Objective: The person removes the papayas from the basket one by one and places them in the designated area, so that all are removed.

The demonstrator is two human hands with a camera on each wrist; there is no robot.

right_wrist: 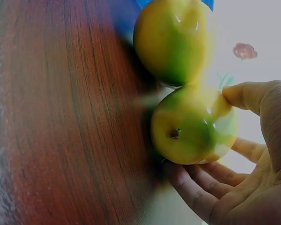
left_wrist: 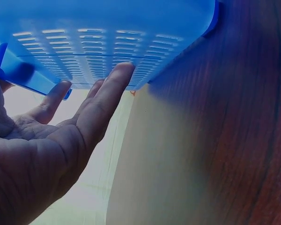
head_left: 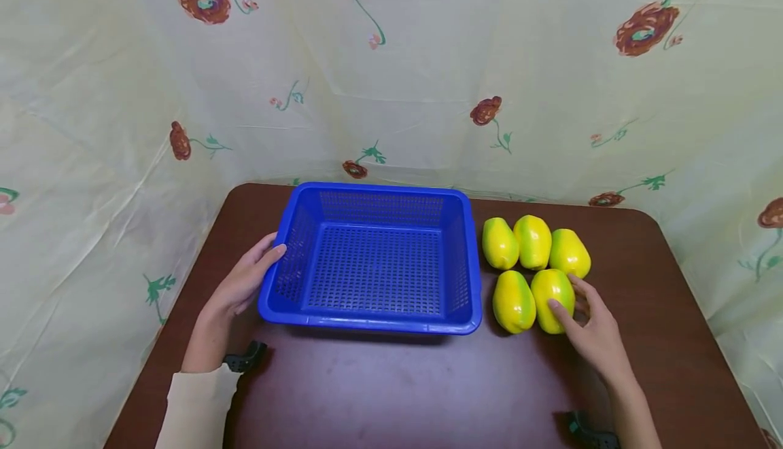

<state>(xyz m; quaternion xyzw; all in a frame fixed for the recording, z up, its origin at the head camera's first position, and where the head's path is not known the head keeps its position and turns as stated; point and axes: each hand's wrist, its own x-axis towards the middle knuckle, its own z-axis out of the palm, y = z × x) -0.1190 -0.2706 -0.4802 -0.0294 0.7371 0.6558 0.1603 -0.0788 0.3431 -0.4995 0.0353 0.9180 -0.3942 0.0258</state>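
Note:
A blue plastic basket (head_left: pixel 373 269) with slotted walls and floor stands on the table, with nothing in it. My left hand (head_left: pixel 247 276) grips its left rim, thumb over the edge; in the left wrist view its fingers (left_wrist: pixel 105 98) lie along the outer wall. To the basket's right sit several glossy yellow-green mangoes in two rows. At the front row's right end, my right hand (head_left: pixel 590 327) holds one mango (head_left: pixel 552 299) between thumb and fingers, close over the table. Beside it on the left is another front-row mango (head_left: pixel 514 301), nearly touching it in the right wrist view.
Behind the held mango are back-row mangoes, one at the left (head_left: pixel 500 243), one in the middle (head_left: pixel 533 242) and one at the right (head_left: pixel 570 253). The dark brown table (head_left: pixel 391 388) extends in front. A flowered curtain (head_left: pixel 404 75) hangs behind and at both sides.

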